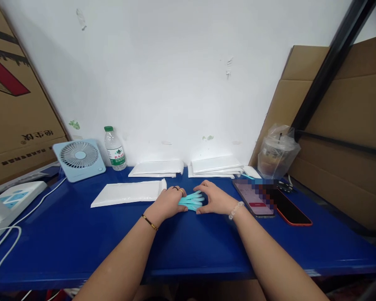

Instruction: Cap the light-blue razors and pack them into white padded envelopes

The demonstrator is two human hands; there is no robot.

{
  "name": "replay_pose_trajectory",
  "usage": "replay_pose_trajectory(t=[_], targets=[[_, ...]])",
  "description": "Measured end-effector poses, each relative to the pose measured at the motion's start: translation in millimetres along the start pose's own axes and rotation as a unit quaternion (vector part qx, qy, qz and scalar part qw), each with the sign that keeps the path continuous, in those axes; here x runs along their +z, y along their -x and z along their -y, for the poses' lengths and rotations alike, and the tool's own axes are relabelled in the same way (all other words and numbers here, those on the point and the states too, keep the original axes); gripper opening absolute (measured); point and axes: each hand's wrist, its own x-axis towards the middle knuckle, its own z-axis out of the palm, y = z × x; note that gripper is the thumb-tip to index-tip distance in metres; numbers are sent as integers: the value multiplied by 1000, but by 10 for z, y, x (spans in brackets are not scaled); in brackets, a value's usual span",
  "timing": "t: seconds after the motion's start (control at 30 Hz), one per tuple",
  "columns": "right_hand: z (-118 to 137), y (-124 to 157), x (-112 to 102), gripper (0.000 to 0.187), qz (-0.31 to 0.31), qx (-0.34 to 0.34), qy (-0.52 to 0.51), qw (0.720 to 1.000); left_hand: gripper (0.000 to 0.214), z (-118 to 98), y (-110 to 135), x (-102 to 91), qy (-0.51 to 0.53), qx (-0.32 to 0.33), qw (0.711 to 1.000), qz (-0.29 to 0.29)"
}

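Lying left-to-right — teal bundle [191, 201], fanned rightward

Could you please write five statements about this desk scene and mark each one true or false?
1. The left hand holds the teal bundle. True.
2. The right hand is clenched in a fist. False; the right hand is open.
3. The fan stands left of the bottle. True.
4. The bottle's cap is red. False; the cap is green.
5. The cup is in a clear bag. True.
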Motion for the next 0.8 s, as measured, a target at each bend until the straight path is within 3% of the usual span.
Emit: replay_pose_trajectory(t=[0.07,0.2,0.4,0.6,0.7,0.8], targets=[[52,-17,52,61,8,-23,63,998,27,-2,-15,22,0,23,1000,6],[186,-67,191,27,32,-7,165,986,26,-41,-29,41,3,30,999,15],[298,-102,276,27,66,11,226,972,17,-128,-13,54,-46,39,998,36],[344,-101,244,31,22,41,259,965,22,-182,-10,34,-85,4,996,-17],[388,-111,238,24,11,60,270,961,22,-248,-19,12,-91,-28,994,-46],[407,-116,235,22,-3,75,280,957,35,-279,-19,-52,-83,-48,993,-66]])
